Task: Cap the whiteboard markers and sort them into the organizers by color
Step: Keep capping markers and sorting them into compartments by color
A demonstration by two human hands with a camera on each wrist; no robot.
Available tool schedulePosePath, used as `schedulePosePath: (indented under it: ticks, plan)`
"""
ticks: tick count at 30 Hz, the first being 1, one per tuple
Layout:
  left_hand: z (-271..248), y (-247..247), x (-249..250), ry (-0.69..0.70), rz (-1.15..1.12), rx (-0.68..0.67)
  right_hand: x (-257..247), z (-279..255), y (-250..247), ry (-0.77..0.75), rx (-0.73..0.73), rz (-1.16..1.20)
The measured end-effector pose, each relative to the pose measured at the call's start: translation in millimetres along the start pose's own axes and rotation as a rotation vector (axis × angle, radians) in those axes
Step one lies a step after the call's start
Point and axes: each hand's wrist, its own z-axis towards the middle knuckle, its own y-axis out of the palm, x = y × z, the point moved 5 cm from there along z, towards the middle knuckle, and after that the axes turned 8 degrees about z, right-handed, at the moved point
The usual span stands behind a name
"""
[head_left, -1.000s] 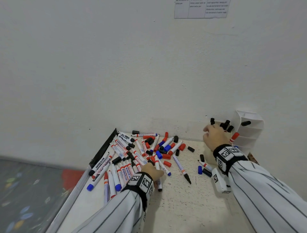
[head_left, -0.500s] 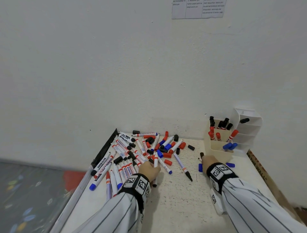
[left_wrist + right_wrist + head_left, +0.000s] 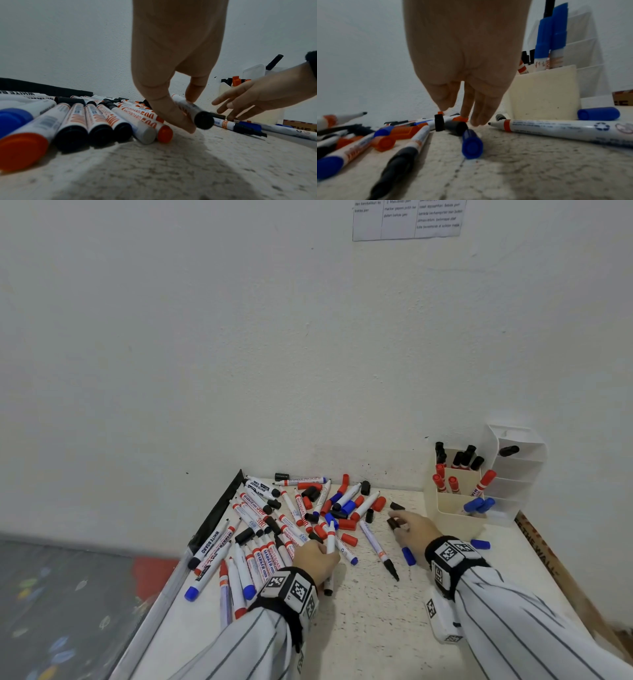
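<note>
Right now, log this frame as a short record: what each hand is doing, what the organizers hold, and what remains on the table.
left hand: holds a black-ended marker
right hand: fingers extended, reaching onto a loose black cap
cream organizer: black, red, blue markers in separate compartments
white organizer: one black marker on top tier
table: pile of markers and loose caps

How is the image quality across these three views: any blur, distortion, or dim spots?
Head view: evenly lit and fairly sharp; wide-angle bending at the edges, and the wall notice is too soft to read. Left wrist view: dim and grainy; the near marker ends are out of focus, and the left hand looms large. Right wrist view: the right hand is blurred, and the organizer leans from lens distortion.
</note>
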Motion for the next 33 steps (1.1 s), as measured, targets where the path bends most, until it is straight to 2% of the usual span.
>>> schedulePosePath:
  ticks: [1, 3, 6, 10, 14, 17, 23, 33]
  plan:
    - [0.7, 0.2, -0.2, -0.002, -0.006, -0.001, 0.7, 1.2, 3.9, -0.001, -0.036, -0.05]
    - [2.8, 0.4, -0.5, -0.004, -0.016, -0.001, 6.1, 5.2, 4.5, 0.024, 0.002, -0.167]
    - [4.8, 0.3, -0.2, -0.005, -0.021, 0.003, 17.4, 7.1, 0.6, 0.196, 0.079, -0.279]
    - [5.4, -0.2, 0.5, 0.002, -0.028, -0.012, 17.0, 12.3, 8.5, 0.319, 0.043, -0.338]
    - [4.4, -1.0, 2.4, 0.01, -0.022, -0.014, 18.5, 18.9, 13.6, 0.359, -0.007, -0.396]
    - [3.2, -1.1, 2.8, 0.01, -0.034, -0.017, 17.0, 19.9, 11.3, 0.357, 0.0, -0.388]
    - [3.8, 0.6, 2.5, 0.011, -0.017, -0.019, 15.5, 18.0, 8.4, 0.258, 0.005, -0.255]
    - [4.3, 3.8, 1.7, 0.015, -0.008, -0.023, 7.7, 11.6, 10.7, 0.211, -0.079, -0.171]
